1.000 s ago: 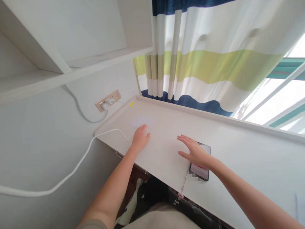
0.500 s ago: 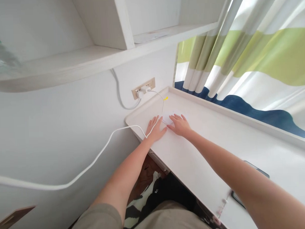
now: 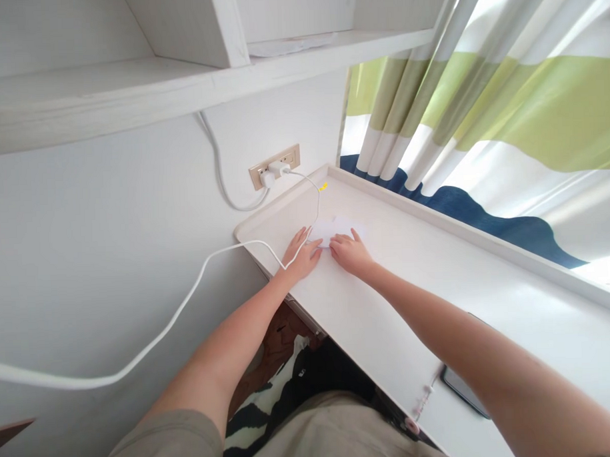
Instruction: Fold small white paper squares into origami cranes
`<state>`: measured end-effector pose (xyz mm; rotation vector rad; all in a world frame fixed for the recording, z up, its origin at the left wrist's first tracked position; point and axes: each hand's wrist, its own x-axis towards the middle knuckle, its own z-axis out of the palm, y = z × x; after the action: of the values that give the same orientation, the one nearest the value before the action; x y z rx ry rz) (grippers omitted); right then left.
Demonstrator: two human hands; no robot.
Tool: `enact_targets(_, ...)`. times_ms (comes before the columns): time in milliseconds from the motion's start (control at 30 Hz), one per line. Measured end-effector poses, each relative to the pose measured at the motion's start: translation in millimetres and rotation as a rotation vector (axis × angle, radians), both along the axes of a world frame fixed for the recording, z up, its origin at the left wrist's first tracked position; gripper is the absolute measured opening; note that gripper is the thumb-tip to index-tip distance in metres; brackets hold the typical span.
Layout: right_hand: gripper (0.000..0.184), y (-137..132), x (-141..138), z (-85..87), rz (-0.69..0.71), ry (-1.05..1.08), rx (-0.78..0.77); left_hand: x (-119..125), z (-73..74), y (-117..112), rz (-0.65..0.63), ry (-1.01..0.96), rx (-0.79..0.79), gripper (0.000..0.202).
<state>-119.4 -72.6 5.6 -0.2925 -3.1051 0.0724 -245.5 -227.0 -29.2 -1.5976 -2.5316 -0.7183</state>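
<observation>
A white sheet of paper (image 3: pixel 330 231) lies near the far left corner of the white desk (image 3: pixel 410 251), hard to tell from the desktop. My left hand (image 3: pixel 302 256) rests flat at its left edge, fingers spread, thumb by the near edge. The fingers of my right hand (image 3: pixel 350 252) are bent and bunched on the near edge of the paper, with the little finger raised; the grip itself is partly hidden. A white charging cable (image 3: pixel 206 262) runs over my left wrist and hand.
Plugs sit in a wall socket (image 3: pixel 275 166) behind the desk. Near the corner lies a small yellow piece (image 3: pixel 323 186). A phone (image 3: pixel 461 388) with a beaded strap is partly under my right forearm. A shelf (image 3: pixel 180 79) overhangs the left; a curtain (image 3: pixel 481 129) hangs at the right.
My right hand has gone from lying flat with fingers spread to bent fingers at the paper's near edge. Its thumb is closer to my left hand. The view has shifted slightly.
</observation>
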Motion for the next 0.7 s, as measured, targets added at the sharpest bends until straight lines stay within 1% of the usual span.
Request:
enact_targets(67,0.032,-1.9,1.3,1.7,-0.019,0.002,0.017,-1.6,-3.5,0.4,0.007,-0.003,0.012,0.041)
enact_targets(133,0.031,-4.1,2.9,3.2,-0.024,0.013,0.033,-3.0,-6.3,0.8,-0.008,0.002,0.037,0.037)
enact_targets(233,0.034,-8.0,7.9,6.4,-0.018,0.026,0.053,-3.2,-7.8,0.9,-0.116,0.014,0.084,0.032)
enact_targets(300,0.034,-10.7,13.0,9.7,0.019,0.036,0.062,-0.6,-7.6,1.3,-0.152,0.014,0.093,0.031)
enact_targets(400,0.035,-12.7,20.6,14.8,0.074,0.058,0.065,7.2,-7.6,2.9,-0.134,0.062,0.139,0.032)
enact_targets(500,0.03,-10.5,25.6,17.0,0.084,0.069,0.061,15.7,-9.2,5.8,-0.101,0.069,0.181,0.035)
enact_targets(600,0.028,-5.7,27.8,16.1,0.043,0.08,0.057,20.9,-10.3,8.4,-0.093,0.068,0.191,0.035)
enact_targets(700,0.032,-1.2,27.6,16.5,-0.023,0.102,0.046,23.3,-9.4,8.7,-0.083,0.072,0.188,0.036)
